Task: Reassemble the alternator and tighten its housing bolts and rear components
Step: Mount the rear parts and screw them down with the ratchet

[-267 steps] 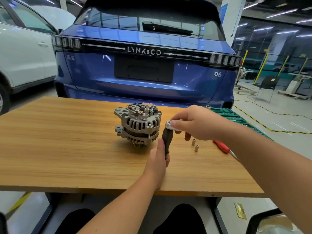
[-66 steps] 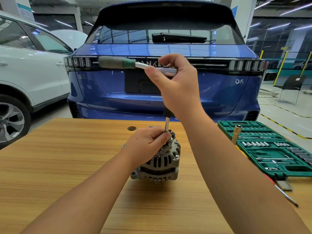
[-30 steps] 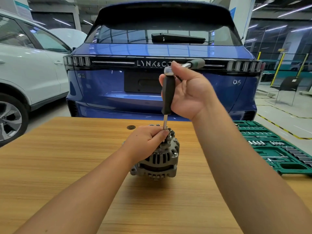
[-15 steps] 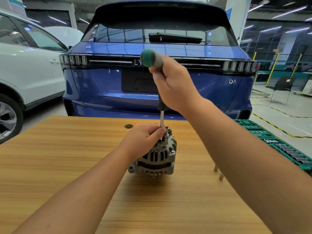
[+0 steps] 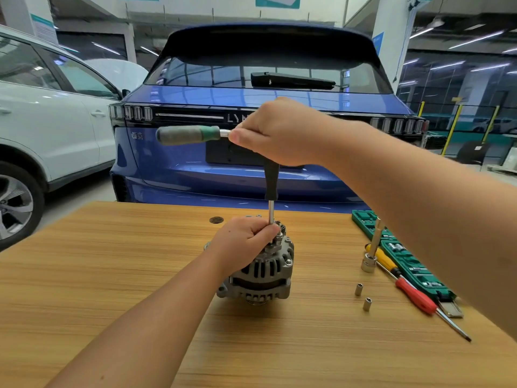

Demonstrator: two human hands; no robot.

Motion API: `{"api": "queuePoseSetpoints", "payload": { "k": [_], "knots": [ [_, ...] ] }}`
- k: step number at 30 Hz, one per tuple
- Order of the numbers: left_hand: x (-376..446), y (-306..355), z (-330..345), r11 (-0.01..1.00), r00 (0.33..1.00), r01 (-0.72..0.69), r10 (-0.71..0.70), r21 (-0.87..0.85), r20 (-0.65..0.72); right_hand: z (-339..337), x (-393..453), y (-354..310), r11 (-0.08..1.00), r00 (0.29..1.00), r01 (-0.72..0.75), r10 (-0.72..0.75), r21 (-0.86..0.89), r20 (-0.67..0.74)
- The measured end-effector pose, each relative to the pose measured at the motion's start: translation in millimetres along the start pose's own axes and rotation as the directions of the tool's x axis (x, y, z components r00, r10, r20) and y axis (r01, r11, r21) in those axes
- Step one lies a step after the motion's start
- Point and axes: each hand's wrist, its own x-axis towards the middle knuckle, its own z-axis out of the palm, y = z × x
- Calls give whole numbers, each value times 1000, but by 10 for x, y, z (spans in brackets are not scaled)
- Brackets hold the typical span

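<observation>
Behind the desk (image 5: 112, 275) stood a blue car (image 5: 265, 107) — the right hand (image 5: 279, 133), gripping the ratchet (image 5: 193, 134), had swung its handle leftward from half a second before, tightening a rear fastener, while the left hand (image 5: 243, 242) pinched the shaft at the alternator (image 5: 268, 275).

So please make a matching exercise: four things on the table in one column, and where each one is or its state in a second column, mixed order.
Things:
1. alternator
2. red screwdriver
3. green case
4. ratchet

Places or states:
A. lies flat on the table, right of two small sockets
B. held in the right hand, handle pointing left
C. open at the table's far right edge
D. stands on the table under the left hand

Pairs: 1-D, 2-A, 3-C, 4-B
</observation>
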Motion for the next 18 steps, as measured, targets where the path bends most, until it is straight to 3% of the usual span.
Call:
{"api": "queuePoseSetpoints", "payload": {
  "k": [2, 4, 5, 7, 10, 12, 14, 18],
  "knots": [
    [4, -13, 8, 1000, 1000, -8, 8, 19, -9, -12, 135, -17, 981, 982, -191, 191, 34, 13],
    [6, -25, 16, 999, 1000, -1, 1, 32, -10, 17, 241, 30, 862, 903, -430, 414, 268, 116],
    [5, -28, 17, 999, 1000, 2, -1, 34, -10, 34, 237, 59, 726, 845, -532, 491, 435, 214],
    [4, -27, 19, 999, 1000, -1, 2, 38, -12, 59, 150, 129, 320, 761, -594, 521, 738, 387],
    [10, -17, 12, 999, 1000, -11, 12, 48, -12, 149, 15, 166, -257, 764, -408, 429, 876, 482],
    [7, -3, 7, 999, 1000, -9, 9, 48, -12, 256, -31, 164, -524, 777, -198, 431, 828, 458],
    [11, 4, 6, 998, 1000, 7, -6, 55, -14, 332, -83, 140, -638, 792, -31, 454, 769, 409],
    [3, 13, -2, 999, 1000, 25, -24, 34, -10, 486, -199, 80, -671, 858, 150, 454, 726, 241]
  ]
}}
